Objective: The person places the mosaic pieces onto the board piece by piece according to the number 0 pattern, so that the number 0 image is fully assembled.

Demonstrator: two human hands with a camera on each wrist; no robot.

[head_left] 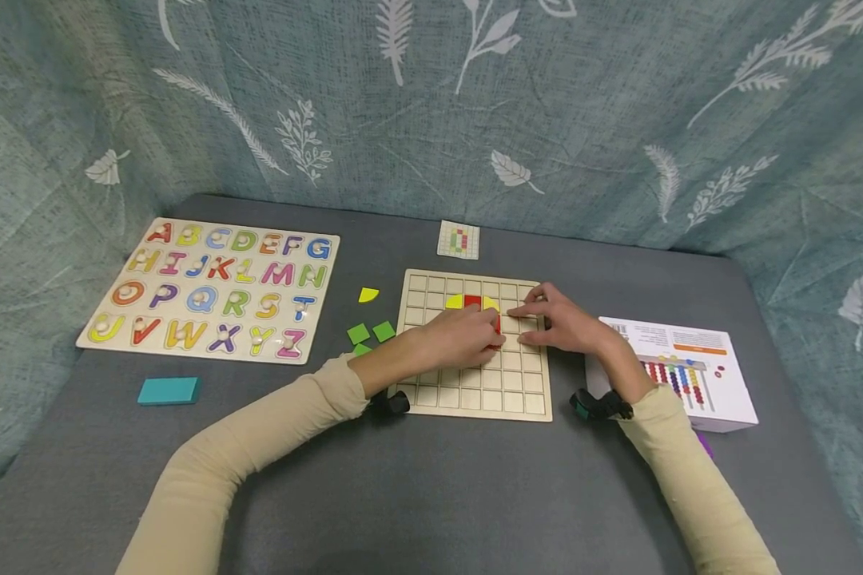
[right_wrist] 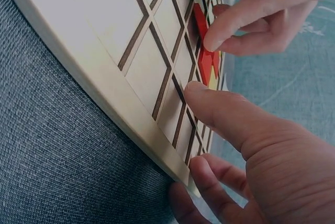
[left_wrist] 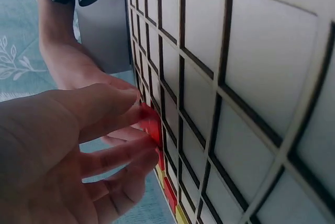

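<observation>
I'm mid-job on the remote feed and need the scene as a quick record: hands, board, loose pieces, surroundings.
left hand: holds a red piece at the grid board
right hand: fingers spread at the board's right side
board's far part: a red tile between two yellow pieces
loose, left of board: yellow quarter piece; three green squares visible, one partly hidden by the left arm
behind board: small pattern card
far left: letter board, teal block
right: white box
</observation>
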